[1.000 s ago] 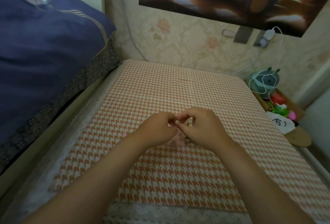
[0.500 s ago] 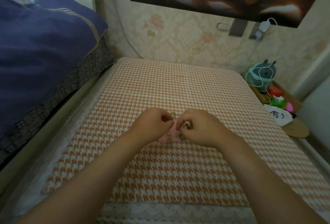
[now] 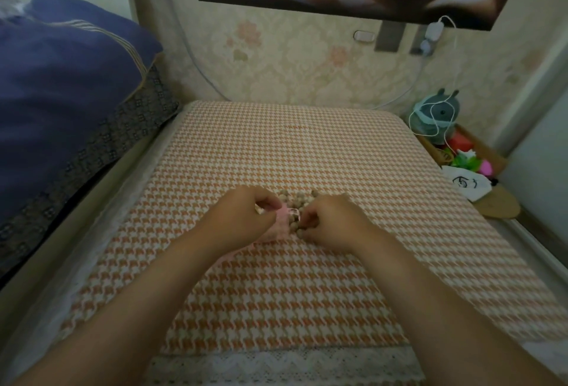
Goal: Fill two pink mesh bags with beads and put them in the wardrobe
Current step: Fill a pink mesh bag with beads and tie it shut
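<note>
A small pink mesh bag [image 3: 281,225] lies on the orange houndstooth cloth [image 3: 292,152] in the middle of the surface. My left hand [image 3: 242,216] pinches the bag's mouth at its upper left. A pile of tan round beads [image 3: 296,201] sits just right of the bag and behind both hands. My right hand [image 3: 330,221] has its fingers curled over beads at the bag's opening; its fingertips are hidden among them. I see only one bag; a strip of pink shows under my left wrist. No wardrobe is in view.
A dark blue quilt [image 3: 61,102] is heaped on the bed to the left. At the right edge stand a teal toy with a white cable [image 3: 435,115], a wooden box of colourful items [image 3: 467,155] and a white cloth pouch [image 3: 467,185]. A wallpapered wall stands behind.
My hands have drawn slightly apart. The pink bag's mouth and the bead pile now show between and behind them. The camera has tilted down a little.
</note>
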